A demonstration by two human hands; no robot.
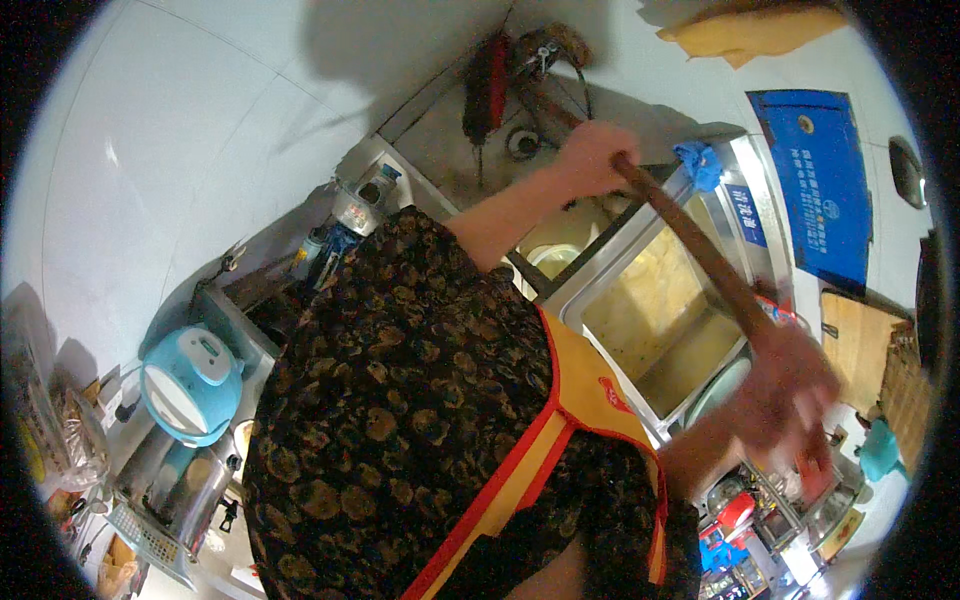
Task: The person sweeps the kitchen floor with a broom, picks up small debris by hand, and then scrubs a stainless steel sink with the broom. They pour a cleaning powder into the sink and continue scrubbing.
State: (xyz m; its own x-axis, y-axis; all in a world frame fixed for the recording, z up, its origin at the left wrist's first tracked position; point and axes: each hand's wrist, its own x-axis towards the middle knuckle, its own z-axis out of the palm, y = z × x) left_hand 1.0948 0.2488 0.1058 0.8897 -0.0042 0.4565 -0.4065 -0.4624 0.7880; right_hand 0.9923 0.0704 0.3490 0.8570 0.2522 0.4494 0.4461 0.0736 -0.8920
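My left hand [600, 157] grips the upper end of a long brown wooden stick [697, 251]. The stick slants over a stainless steel sink basin [630, 390], down to my right hand [795, 382], which is blurred but appears closed around its other end. Cloudy yellowish liquid [630, 330] and a paler yellow mass [664, 274] fill much of the basin. What lies beneath the liquid is hidden. A reddish blur shows beside the fingers of my right hand; I cannot tell what it is.
A blue cloth [699, 165] hangs over the basin's far corner. Beside the basin sits a pale round container [553, 259]. A wooden cutting board [859, 345] leans against the wall at right. A light-blue appliance [191, 386] stands at left, near a plastic basket [150, 544].
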